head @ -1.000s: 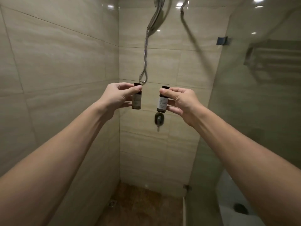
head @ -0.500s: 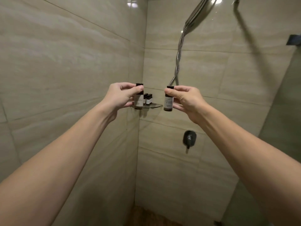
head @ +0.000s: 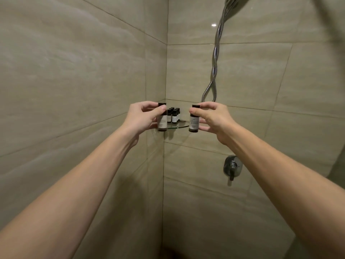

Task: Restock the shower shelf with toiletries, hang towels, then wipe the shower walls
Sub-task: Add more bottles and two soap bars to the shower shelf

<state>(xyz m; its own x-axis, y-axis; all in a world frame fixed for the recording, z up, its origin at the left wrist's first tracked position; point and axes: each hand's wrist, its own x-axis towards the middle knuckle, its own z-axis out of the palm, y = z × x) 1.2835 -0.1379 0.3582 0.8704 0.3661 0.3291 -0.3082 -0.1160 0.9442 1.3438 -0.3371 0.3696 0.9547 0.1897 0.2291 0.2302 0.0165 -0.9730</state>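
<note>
Before the crowded glass shelf [head: 179, 126], fingers [head: 148, 105] of the left hand [head: 140, 119] pinch one bottle [head: 162, 122], the right hand [head: 215, 119] another [head: 194, 122].

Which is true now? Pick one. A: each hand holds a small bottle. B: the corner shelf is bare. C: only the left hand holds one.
A: the left hand pinches the left bottle, the right hand the right bottle, before the glass corner shelf with its small bottles.

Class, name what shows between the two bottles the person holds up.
In the head view, the glass corner shelf and the small bottles standing on it show between the left-hand bottle and the right-hand bottle, farther back.
</note>
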